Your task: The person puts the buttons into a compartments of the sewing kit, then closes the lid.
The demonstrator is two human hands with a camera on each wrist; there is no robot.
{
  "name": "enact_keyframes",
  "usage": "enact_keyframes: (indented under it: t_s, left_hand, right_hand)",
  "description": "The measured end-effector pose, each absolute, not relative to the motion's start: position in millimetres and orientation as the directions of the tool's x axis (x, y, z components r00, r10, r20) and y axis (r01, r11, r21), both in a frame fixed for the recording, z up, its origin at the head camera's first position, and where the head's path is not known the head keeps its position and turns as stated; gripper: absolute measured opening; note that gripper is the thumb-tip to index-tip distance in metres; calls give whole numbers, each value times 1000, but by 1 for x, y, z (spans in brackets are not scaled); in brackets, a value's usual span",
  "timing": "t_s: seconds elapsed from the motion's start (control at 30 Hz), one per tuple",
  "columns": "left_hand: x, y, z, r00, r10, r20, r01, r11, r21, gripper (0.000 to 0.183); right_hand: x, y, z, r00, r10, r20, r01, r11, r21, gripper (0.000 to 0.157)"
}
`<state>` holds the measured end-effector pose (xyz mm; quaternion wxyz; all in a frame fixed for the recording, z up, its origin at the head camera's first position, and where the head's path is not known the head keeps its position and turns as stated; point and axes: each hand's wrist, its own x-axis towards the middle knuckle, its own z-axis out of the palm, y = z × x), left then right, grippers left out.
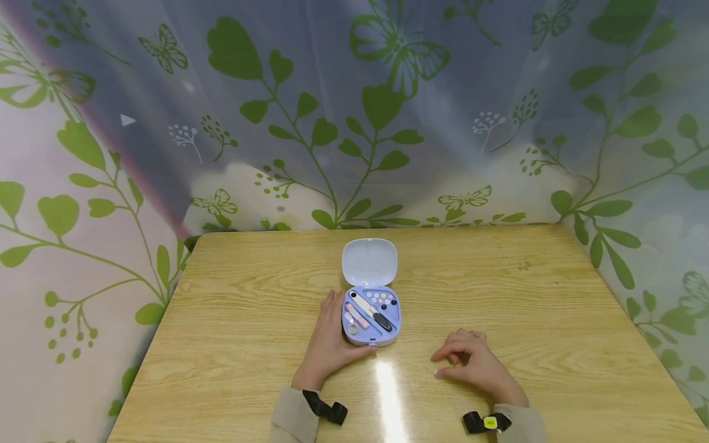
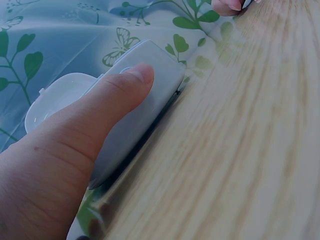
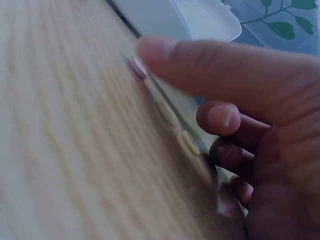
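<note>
A lilac sewing box (image 1: 394,335) stands on the table with its white lid (image 1: 369,261) tipped back. Small buttons (image 1: 378,296), a white tool with a black end (image 1: 381,320), a pink-and-white strip (image 1: 357,316) and a silver ring-like piece (image 1: 352,329) lie in its compartments. My left hand (image 1: 327,347) grips the box, fingers along its left side and thumb against the front. To the right, my right hand (image 1: 479,366) hovers low over the table, fingers loosely bent, thumb apart. By its fingertips in the right wrist view are a purple button (image 3: 137,69) and a yellow button (image 3: 190,143).
The wood-grain table (image 1: 249,277) reaches back to a curtain (image 1: 332,123) printed with leaves and butterflies, which also hangs on both sides. Black camera straps (image 1: 327,407) circle both wrists. A bright reflection lies on the tabletop in front of the box.
</note>
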<state>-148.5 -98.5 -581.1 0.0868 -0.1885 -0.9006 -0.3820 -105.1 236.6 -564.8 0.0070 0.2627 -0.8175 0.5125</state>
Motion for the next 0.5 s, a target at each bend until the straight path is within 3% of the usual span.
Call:
enact_keyframes:
  t_s: [0.5]
  left_hand:
    - [-149, -98, -580, -924, 268, 273, 383, 636, 670, 127]
  right_hand:
    - [-95, 219, -534, -842, -393, 368, -503, 331, -798, 24]
